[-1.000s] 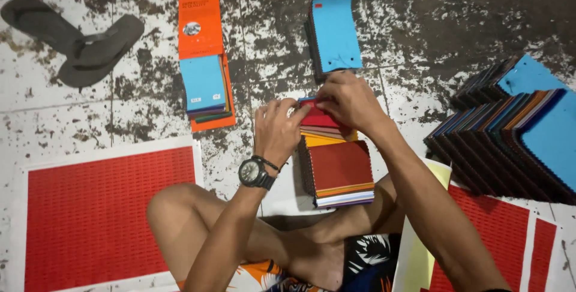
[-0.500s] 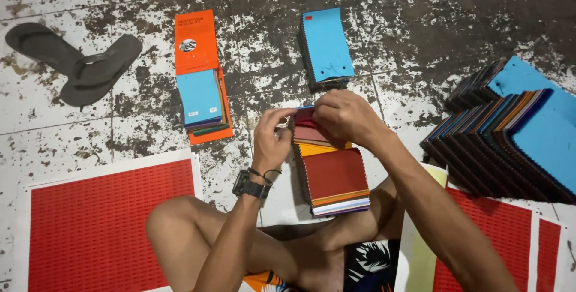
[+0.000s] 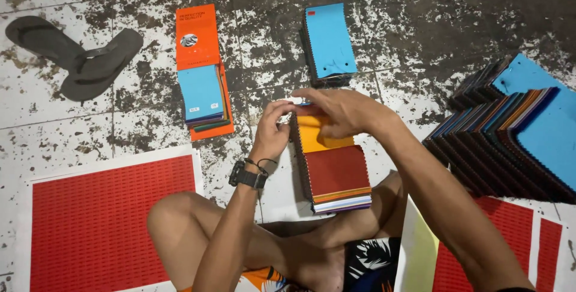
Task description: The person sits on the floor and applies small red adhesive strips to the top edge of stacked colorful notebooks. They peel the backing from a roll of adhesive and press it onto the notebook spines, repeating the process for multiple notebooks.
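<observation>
Head view is showing both hands working the top edge of the fabric swatch stack (image 3: 333,169) — left hand (image 3: 273,130) pinching narrow, right hand (image 3: 342,112) pressing flat; squaring the edges likely comes next.

Both hands (image 3: 324,118) atop a stacked fabric swatch pile (image 3: 336,172), floor-seated.

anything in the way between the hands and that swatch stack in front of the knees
Nothing visible: the left hand and right hand are already at the far end of the swatch stack.
</observation>
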